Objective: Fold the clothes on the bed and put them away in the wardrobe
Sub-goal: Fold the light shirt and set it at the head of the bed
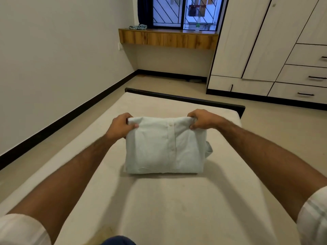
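A single wide-angle head view looks forward and steeply down along the bed (177, 200) from its near end. Both forearms reach away from the lens, close at the bottom corners. Farther off, the view faces the window (184, 12), with the wardrobe (265, 41) at the right edge.

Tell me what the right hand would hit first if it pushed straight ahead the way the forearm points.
Probably the shirt that the right hand already grips; beyond it, bare mattress, though depth is unclear.
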`<state>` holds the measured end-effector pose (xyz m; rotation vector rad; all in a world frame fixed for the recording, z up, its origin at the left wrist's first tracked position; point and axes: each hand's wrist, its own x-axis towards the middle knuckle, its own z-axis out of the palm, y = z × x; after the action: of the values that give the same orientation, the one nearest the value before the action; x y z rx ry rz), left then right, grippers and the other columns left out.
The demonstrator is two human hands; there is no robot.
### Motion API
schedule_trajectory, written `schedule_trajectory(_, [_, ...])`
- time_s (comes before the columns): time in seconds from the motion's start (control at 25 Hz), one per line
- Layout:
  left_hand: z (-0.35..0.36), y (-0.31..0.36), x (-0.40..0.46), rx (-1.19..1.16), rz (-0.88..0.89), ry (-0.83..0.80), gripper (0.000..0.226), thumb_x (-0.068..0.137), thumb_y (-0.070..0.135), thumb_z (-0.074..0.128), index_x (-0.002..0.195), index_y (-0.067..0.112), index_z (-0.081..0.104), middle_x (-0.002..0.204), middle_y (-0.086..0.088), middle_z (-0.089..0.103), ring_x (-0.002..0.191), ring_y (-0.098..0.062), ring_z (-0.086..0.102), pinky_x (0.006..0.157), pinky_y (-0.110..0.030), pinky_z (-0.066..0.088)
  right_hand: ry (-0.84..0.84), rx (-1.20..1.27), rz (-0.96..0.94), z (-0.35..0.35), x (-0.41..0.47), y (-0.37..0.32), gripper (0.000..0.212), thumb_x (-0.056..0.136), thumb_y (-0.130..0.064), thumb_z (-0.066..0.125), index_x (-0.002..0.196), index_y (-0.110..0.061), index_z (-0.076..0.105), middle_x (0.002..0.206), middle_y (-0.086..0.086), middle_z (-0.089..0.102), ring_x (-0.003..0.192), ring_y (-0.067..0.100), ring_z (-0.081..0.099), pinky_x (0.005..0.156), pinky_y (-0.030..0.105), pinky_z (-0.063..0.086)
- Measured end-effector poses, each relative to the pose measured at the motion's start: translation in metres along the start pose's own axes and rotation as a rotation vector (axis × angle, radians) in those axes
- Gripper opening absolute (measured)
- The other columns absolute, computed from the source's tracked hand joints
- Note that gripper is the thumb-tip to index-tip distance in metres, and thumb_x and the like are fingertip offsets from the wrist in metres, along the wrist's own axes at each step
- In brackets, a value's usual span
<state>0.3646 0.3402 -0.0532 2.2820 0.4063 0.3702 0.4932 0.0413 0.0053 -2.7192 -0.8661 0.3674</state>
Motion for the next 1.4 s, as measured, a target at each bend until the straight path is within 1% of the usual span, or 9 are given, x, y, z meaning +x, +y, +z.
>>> schedule_trajectory(0.2, [0.061, -0.033, 0.073, -0.053, -0.108, 0.113, 0.040, 0.094, 0.017, 0.064, 0.130, 0.006, 0.050, 0.129, -0.017, 0.059, 0.117, -0.034, 0.057, 0.095, -0.040, 0.046, 0.348, -0.075, 0.136, 0.047, 0.084, 0.017, 0.031, 0.096, -0.022, 0.055, 0.127, -0.022, 0.055, 0.129, 0.005, 0.060, 0.113, 0.026, 0.055, 0.097, 0.043, 0.043])
schedule_trajectory(0.36, [0.122, -0.085, 0.074, 0.135, -0.393, 0.091, 0.085, 0.090, 0.048, 0.067, 0.151, 0.006, 0.026, 0.151, -0.019, 0.036, 0.137, -0.041, 0.037, 0.111, -0.050, 0.032, 0.281, -0.291, -0.051, 0.175, 0.088, 0.036, 0.070, 0.099, -0.065, 0.028, 0.159, -0.027, 0.023, 0.167, 0.002, 0.017, 0.154, 0.027, 0.011, 0.122, 0.055, 0.000])
schedule_trajectory(0.56, [0.099, -0.109, 0.075, -0.073, -0.486, -0.166, 0.081, 0.070, 0.070, 0.075, 0.122, 0.012, 0.052, 0.115, -0.004, 0.065, 0.103, -0.026, 0.065, 0.080, -0.038, 0.055, 0.281, -0.274, 0.035, 0.232, 0.105, 0.053, 0.078, 0.093, -0.076, 0.005, 0.160, -0.037, 0.008, 0.169, 0.004, 0.000, 0.155, 0.030, -0.002, 0.118, 0.063, -0.010])
schedule_trajectory(0.72, [0.094, -0.098, 0.046, -0.443, -0.500, -0.312, 0.057, 0.074, 0.041, 0.086, 0.116, 0.010, 0.064, 0.112, -0.007, 0.073, 0.089, -0.015, 0.073, 0.071, -0.028, 0.059, 0.115, -0.100, 0.122, 0.208, 0.100, 0.041, 0.077, 0.094, -0.074, 0.019, 0.158, -0.040, -0.008, 0.167, 0.001, -0.019, 0.153, 0.026, -0.020, 0.116, 0.062, -0.018])
schedule_trajectory(0.96, [0.060, -0.013, 0.017, -0.626, -0.284, -0.213, 0.041, 0.083, 0.021, 0.078, 0.119, 0.015, 0.058, 0.116, -0.006, 0.069, 0.096, -0.019, 0.069, 0.072, -0.029, 0.057, 0.199, 0.318, 0.026, 0.157, 0.056, -0.043, 0.067, 0.096, -0.071, 0.034, 0.156, -0.047, 0.016, 0.164, -0.003, 0.017, 0.147, 0.028, 0.019, 0.120, 0.054, 0.017])
schedule_trajectory(1.08, [0.028, 0.060, 0.012, -0.595, -0.125, -0.226, 0.046, 0.090, 0.028, 0.069, 0.127, 0.009, 0.050, 0.116, -0.009, 0.063, 0.096, -0.018, 0.067, 0.074, -0.029, 0.057, 0.141, 0.991, 0.044, 0.110, 0.043, -0.096, 0.070, 0.086, -0.086, 0.028, 0.142, -0.048, 0.043, 0.144, 0.002, 0.052, 0.136, 0.031, 0.047, 0.114, 0.054, 0.036])
schedule_trajectory(1.16, [0.006, 0.103, 0.008, -0.682, -0.103, -0.234, 0.044, 0.100, 0.039, 0.053, 0.130, 0.006, 0.057, 0.115, -0.013, 0.065, 0.100, -0.023, 0.066, 0.091, -0.036, 0.053, 0.108, 1.425, 0.018, 0.081, 0.031, -0.112, 0.046, 0.098, -0.068, 0.037, 0.122, -0.037, 0.062, 0.117, 0.003, 0.071, 0.116, 0.030, 0.064, 0.101, 0.051, 0.050])
schedule_trajectory(1.28, [-0.006, 0.141, -0.006, -0.653, -0.022, -0.344, 0.056, 0.087, 0.074, 0.044, 0.117, 0.032, 0.065, 0.107, 0.001, 0.072, 0.099, -0.021, 0.067, 0.089, -0.036, 0.050, 0.052, 1.901, -0.117, 0.065, 0.005, -0.104, 0.041, 0.108, -0.041, 0.038, 0.125, -0.014, 0.063, 0.118, 0.010, 0.072, 0.113, 0.030, 0.067, 0.092, 0.046, 0.057])
schedule_trajectory(1.4, [0.018, 0.144, -0.030, -0.488, 0.082, -0.459, 0.051, 0.093, 0.072, 0.035, 0.125, 0.038, 0.056, 0.108, 0.003, 0.071, 0.102, -0.020, 0.069, 0.092, -0.037, 0.051, 0.032, 1.882, -0.062, 0.094, -0.022, -0.061, 0.037, 0.110, -0.024, 0.032, 0.126, -0.007, 0.061, 0.117, 0.013, 0.072, 0.112, 0.030, 0.066, 0.089, 0.044, 0.059])
